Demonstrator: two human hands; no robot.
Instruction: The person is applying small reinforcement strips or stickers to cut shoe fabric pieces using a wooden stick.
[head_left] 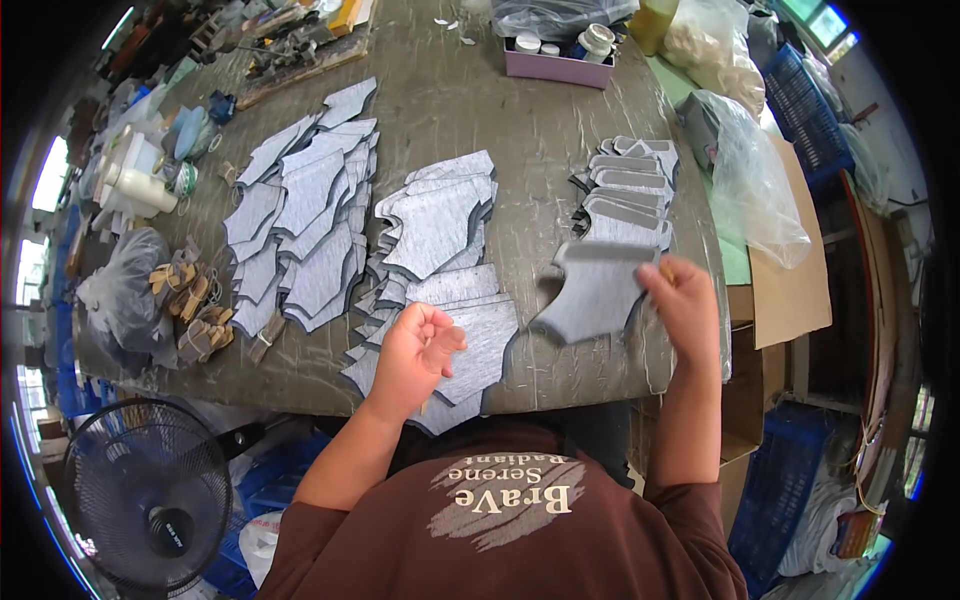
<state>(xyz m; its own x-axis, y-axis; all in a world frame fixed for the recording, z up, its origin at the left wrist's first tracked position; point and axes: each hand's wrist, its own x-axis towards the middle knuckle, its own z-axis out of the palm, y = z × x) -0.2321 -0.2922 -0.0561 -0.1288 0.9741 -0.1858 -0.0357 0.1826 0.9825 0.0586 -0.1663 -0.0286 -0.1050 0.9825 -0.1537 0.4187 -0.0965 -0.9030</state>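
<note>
My right hand [682, 290] is closed at the right edge of a grey cut piece [600, 290] with curved sides and a darker strip along its top. This piece is blurred and lies at the near end of a row of overlapping grey pieces [625, 180]. A small yellowish bit shows at the right fingertips, too blurred to name. Over the middle stack of grey pieces [475, 345] hovers my left hand [418, 350], its fingers loosely bent and apart from the thumb, with nothing seen in them. Farther left lie more overlapping stacks of grey pieces [320, 200].
A pink box [560, 70] with small jars stands at the far side of the table [430, 110]. Bundled tan pieces [195, 300] and a plastic bag [130, 290] lie at the left. A black fan [150, 500] stands near left; clear plastic and cardboard [795, 290] border the right.
</note>
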